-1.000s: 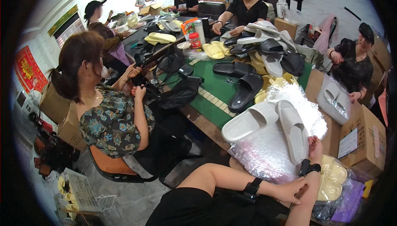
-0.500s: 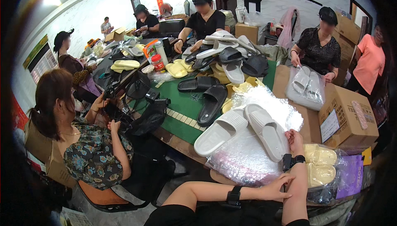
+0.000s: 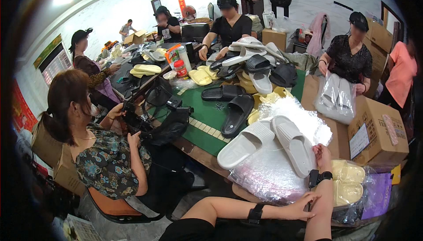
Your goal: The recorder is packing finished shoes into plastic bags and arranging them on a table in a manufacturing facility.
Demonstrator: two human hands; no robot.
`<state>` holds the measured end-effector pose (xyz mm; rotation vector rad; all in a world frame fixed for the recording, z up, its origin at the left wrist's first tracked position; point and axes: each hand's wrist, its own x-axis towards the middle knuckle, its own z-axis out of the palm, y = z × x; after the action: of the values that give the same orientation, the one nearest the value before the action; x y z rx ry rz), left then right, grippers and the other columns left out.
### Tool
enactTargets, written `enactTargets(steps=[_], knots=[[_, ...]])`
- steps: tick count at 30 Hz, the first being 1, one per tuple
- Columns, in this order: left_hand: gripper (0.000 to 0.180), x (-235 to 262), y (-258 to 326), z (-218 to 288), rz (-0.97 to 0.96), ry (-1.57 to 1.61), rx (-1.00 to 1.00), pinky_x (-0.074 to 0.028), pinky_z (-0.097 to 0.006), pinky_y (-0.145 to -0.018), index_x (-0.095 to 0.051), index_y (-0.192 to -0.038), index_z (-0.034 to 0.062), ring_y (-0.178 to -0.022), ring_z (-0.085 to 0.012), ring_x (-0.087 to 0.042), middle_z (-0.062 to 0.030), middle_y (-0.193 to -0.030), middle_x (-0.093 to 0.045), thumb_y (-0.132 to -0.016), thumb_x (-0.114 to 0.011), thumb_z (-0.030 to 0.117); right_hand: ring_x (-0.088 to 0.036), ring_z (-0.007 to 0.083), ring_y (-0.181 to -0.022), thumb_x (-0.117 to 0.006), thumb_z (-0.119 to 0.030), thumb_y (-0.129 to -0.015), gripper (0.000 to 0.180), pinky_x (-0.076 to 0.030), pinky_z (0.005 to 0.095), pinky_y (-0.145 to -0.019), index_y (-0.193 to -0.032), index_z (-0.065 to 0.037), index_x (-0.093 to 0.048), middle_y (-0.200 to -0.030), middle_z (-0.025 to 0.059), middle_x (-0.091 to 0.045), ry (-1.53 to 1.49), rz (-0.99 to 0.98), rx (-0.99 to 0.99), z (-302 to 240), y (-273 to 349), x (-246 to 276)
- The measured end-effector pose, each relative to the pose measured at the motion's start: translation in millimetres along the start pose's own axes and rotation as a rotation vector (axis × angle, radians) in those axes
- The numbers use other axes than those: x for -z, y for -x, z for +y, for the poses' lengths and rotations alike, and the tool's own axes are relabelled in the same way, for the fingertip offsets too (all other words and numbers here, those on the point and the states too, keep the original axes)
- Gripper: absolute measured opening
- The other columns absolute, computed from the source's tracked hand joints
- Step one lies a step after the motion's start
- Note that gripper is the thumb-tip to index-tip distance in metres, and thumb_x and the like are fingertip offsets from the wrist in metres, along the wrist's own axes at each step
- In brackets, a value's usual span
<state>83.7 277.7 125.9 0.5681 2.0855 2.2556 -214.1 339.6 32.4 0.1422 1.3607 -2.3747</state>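
Note:
Two light grey slippers, the left slipper and the right slipper, lie on a clear plastic sheet at the near table edge. My right hand rests beside the right slipper's outer edge, its fingers loosely bent and nothing seen in them. Across my right forearm lies my left hand, thumb and fingers apart, touching the skin just below the black wrist device. Another dark band sits on my left wrist.
Right of my arm, bagged yellow slippers lie near a purple package. Behind them stands a cardboard box. Black slippers and a mixed slipper pile fill the green tabletop. A seated person handles black straps at left.
The whole view has swung, so things sit further right and slightly lower. At the far right, a co-worker's bag of slippers now hangs more upright. My hands keep their places.

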Motion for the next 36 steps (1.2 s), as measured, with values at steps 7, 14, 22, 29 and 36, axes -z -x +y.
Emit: enactTargets(steps=[7,14,22,29,36], knots=[[0.046,9,2,-3,-0.152,0.065,0.119,-0.036,-0.033,-0.095,-0.043,-0.131,0.0127,-0.133,-0.0233,-0.023,-0.0107,-0.145,-0.018,-0.088,-0.058,0.016,-0.061,0.0233,-0.079,-0.05,-0.016,-0.09,0.02,-0.053,0.0317,-0.078,-0.1,0.001,-0.053,-0.084,0.0122,-0.06,0.016,-0.059,0.013,12,-14,6],[0.033,5,-2,-6,-0.048,0.371,0.303,-0.037,-0.03,-0.089,-0.05,-0.12,0.0055,-0.111,-0.0162,-0.046,-0.0073,-0.11,-0.045,-0.088,-0.052,0.016,-0.061,0.0215,-0.077,-0.053,-0.017,-0.089,0.019,-0.053,0.0299,-0.079,-0.098,0.0,-0.053,-0.082,0.0104,-0.06,0.018,-0.056,0.01,9,-12,9],[0.031,9,-2,11,-0.326,0.161,0.057,-0.037,-0.028,-0.093,-0.056,-0.112,0.0003,-0.103,-0.0161,-0.05,-0.0065,-0.106,-0.053,-0.097,-0.04,0.023,-0.06,0.0213,-0.079,-0.053,-0.017,-0.089,0.02,-0.052,0.0305,-0.081,-0.099,0.0,-0.053,-0.084,0.0099,-0.06,0.027,-0.097,-0.004,9,-20,14],[0.05,6,-22,-54,-0.097,0.044,-0.046,-0.022,-0.032,-0.108,-0.032,-0.137,0.0014,-0.129,-0.0247,-0.027,-0.0136,-0.135,-0.03,-0.098,-0.034,0.033,-0.06,0.0189,-0.075,-0.049,-0.016,-0.091,0.019,-0.053,0.0286,-0.077,-0.101,-0.001,-0.052,-0.08,0.0073,-0.059,0.073,-0.128,0.046,9,-23,19],[0.03,-7,-12,-14,-0.115,0.125,0.047,-0.049,-0.031,-0.071,-0.059,-0.105,0.0003,-0.088,-0.0213,-0.058,-0.0148,-0.091,-0.062,-0.09,-0.058,0.026,-0.057,0.0167,-0.067,-0.048,-0.014,-0.092,0.013,-0.052,0.025,-0.068,-0.093,-0.002,-0.052,-0.077,0.0069,-0.058,-0.037,-0.09,0.001,10,-14,18]])
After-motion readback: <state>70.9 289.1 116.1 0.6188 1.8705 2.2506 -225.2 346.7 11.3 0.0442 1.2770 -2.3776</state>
